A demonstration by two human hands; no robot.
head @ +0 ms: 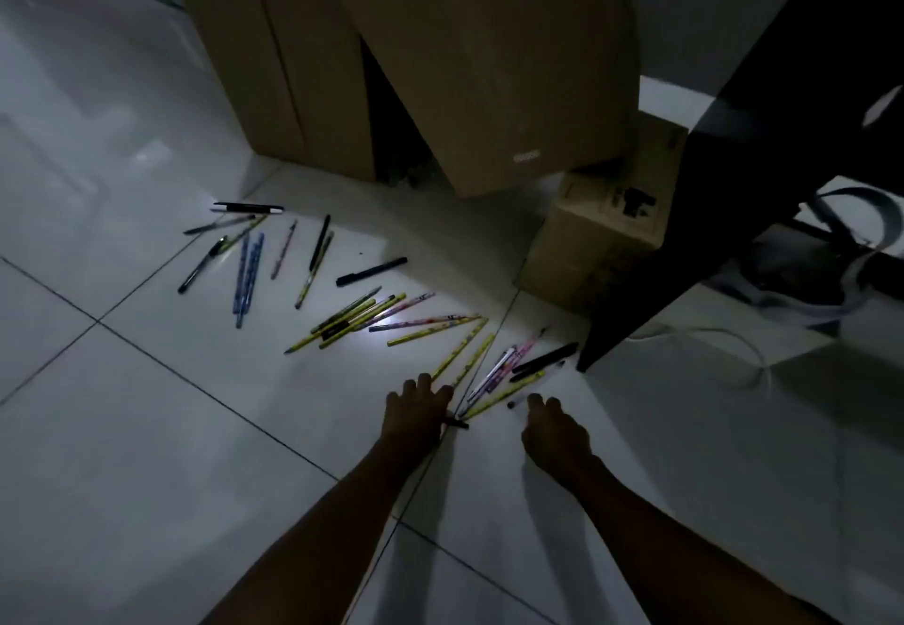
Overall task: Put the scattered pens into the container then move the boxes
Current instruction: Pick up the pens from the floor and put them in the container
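Several pens lie scattered on the white tiled floor: a far-left cluster (244, 267), a yellow bunch in the middle (352, 319), and a near fan (494, 370) of yellow, pink and black ones. My left hand (416, 411) lies palm down on the near ends of the yellow pens, and a short black pen (457, 424) sticks out from under its right side. My right hand (553, 426) is beside it, fingers apart, fingertips just short of a pen tip. Behind the pens stand a big cardboard box (489, 62), a second box (274, 62) and a small box (601, 238).
A dark table leg (685, 243) slants down to the floor right of the near pens. White cables (734, 345) and a grey hose (851, 204) lie under the table at the right. The scene is dim. No pen container is in view.
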